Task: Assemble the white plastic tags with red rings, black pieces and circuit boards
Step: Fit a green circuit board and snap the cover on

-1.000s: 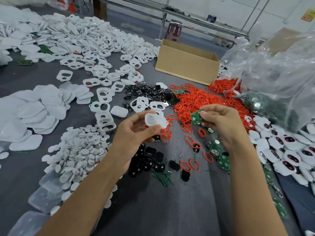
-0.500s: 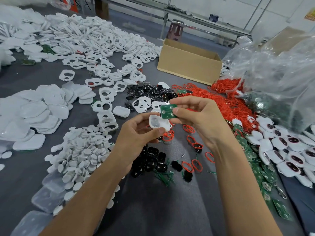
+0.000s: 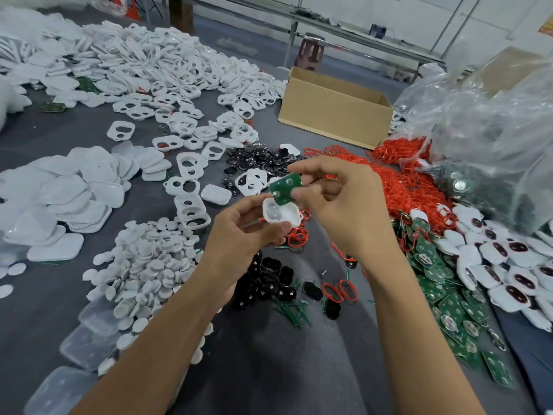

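Circuit board (image 3: 285,188), pinched in the right hand (image 3: 344,205), has been brought across and tilted down to the rim of the white shell (image 3: 281,215) gripped by the left hand (image 3: 239,238); seating is judged the next step.

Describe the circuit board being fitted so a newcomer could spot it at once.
Find the red ring pile mid-table; the right hand hovers just left of it. Its fingers pinch a green circuit board over the white shell in the left hand. It alone among the boards is off the table.
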Demonstrator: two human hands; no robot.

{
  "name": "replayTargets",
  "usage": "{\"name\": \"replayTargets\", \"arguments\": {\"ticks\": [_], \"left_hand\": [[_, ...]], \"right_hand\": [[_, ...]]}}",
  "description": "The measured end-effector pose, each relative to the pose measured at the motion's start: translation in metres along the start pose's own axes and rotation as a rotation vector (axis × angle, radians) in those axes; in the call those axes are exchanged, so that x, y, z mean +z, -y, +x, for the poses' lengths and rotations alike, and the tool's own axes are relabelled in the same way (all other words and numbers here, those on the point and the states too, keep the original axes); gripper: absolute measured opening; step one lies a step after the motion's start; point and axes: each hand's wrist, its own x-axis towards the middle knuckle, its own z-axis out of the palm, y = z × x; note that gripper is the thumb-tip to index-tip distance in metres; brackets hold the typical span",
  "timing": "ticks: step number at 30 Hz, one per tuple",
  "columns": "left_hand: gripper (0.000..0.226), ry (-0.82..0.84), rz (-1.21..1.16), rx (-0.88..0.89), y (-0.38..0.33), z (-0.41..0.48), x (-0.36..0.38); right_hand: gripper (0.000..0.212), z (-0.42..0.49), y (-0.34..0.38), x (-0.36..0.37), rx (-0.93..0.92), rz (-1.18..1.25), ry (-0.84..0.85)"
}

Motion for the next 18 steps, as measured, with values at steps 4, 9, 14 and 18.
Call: {"name": "replayTargets", "arguments": {"ticks": [4, 9, 14, 18], "left_hand": [[0.059, 0.001, -0.013, -0.009, -0.0005, 0.0004, 0.0005], [0.052, 0.003, -0.036, -0.031, -0.0005, 0.0008, -0.0003], [0.048, 0.018, -0.016, -0.02, -0.0029, -0.0009, 0.0004], [0.043, 0.022, 0.012, 0.005, -0.0037, -0.0027, 0.003]], "right_hand": [[0.034, -0.0009, -0.0027, -0.0036, -0.037, 0.016, -0.003], [0.027, -0.0003, -0.0055, -0.0023, -0.018, 0.079, 0.006], [0.03, 0.0003, -0.005, -0.0052, -0.039, -0.016, -0.015], [0.026, -0.0038, 0.0016, 0.0016, -0.035, -0.237, 0.085]]}}
